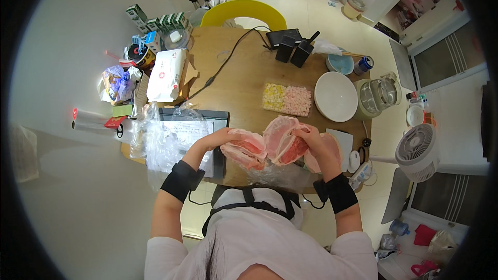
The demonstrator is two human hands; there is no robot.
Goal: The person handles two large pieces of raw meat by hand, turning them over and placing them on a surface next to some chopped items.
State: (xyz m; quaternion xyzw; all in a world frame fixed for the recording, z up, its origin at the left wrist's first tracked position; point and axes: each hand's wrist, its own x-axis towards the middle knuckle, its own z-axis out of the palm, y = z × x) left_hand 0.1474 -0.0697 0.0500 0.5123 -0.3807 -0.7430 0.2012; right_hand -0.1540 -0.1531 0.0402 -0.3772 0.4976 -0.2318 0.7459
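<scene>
What looks like a peeled red pomelo is parted into two pieces above the table's front edge. My left hand (218, 139) grips the left pomelo piece (244, 148), red flesh showing between its pale membranes. The right pomelo piece (283, 140) is in my right hand (313, 140), with its thumb near the exposed flesh. The two pieces meet or nearly meet in the middle. Another pale pink piece (334, 149), perhaps rind, sits partly behind my right wrist. Crumpled clear plastic (278, 177) lies below the fruit.
Beyond the fruit lies a clear pack of small yellow and pink pieces (287, 99). A white bowl (335, 96) and a glass jug (379, 94) stand right of it. Plastic bags (167, 146) cover papers at left. A black cable (229, 62) crosses the wooden table (233, 93).
</scene>
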